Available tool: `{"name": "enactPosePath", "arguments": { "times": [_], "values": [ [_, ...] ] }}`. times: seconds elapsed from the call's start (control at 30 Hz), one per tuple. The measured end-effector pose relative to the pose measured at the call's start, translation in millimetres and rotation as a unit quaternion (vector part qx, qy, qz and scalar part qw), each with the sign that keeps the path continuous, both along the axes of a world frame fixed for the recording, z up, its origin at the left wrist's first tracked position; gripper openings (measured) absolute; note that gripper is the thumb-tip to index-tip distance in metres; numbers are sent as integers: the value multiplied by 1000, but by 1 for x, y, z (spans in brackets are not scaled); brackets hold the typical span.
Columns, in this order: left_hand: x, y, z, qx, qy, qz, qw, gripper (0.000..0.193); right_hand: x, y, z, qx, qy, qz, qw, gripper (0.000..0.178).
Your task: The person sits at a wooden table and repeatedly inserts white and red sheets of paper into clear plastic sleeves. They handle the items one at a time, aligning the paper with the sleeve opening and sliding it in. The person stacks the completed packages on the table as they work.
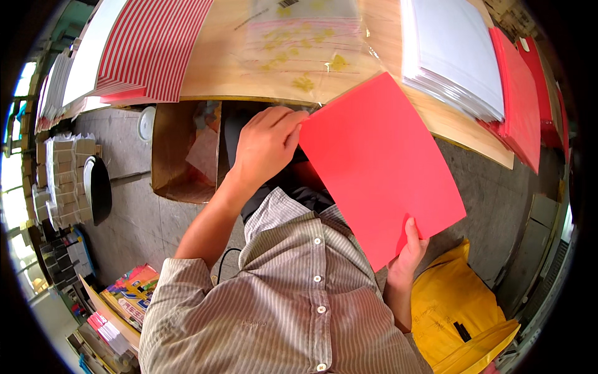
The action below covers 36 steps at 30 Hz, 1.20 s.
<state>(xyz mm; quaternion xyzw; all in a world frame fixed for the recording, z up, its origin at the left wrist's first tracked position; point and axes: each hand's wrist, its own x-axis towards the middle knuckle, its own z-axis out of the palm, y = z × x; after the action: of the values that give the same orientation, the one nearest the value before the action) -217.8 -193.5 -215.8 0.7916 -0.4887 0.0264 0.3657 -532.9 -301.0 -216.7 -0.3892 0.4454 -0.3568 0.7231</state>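
A red sheet of card [383,168] is held up tilted in front of my body, over the table's near edge. My right hand [409,252] grips its lower end, the thumb lying on top and the fingers hidden beneath. At the upper left corner of the card, my left hand [269,142] is closed in a pinch on its edge; the fingertips are partly hidden. Beyond the card, a clear plastic bag [302,40] with yellow flower prints lies flat on the wooden table [218,62].
Red-and-white striped sheets [156,47] are stacked at the table's left. White sheets in clear sleeves [458,56] and red packs [517,93] sit at its right. Below stand an open cardboard box [180,156] and, near my right side, a yellow bag [461,305].
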Motion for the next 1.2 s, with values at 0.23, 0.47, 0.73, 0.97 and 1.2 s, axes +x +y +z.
{"name": "enactPosePath", "arguments": {
  "times": [0.23, 0.47, 0.73, 0.97, 1.2],
  "values": [
    [-33, 43, -57, -137, 538, 37, 831, 39, -1, -1, -5, -2, 19, 0, 1000, 39],
    [-41, 19, -46, -192, 644, -20, 741, 45, 2, -7, 2, -13, 49, 1, 999, 41],
    [-40, 21, -58, -226, 633, 8, 741, 35, -6, -13, 0, -10, 45, 13, 999, 42],
    [-44, 19, -66, -234, 622, 31, 746, 35, -4, -13, 4, -6, 48, 12, 999, 42],
    [-45, 20, -67, -236, 602, 28, 762, 36, -5, -12, 1, -13, 39, 9, 999, 41]
  ]
}}
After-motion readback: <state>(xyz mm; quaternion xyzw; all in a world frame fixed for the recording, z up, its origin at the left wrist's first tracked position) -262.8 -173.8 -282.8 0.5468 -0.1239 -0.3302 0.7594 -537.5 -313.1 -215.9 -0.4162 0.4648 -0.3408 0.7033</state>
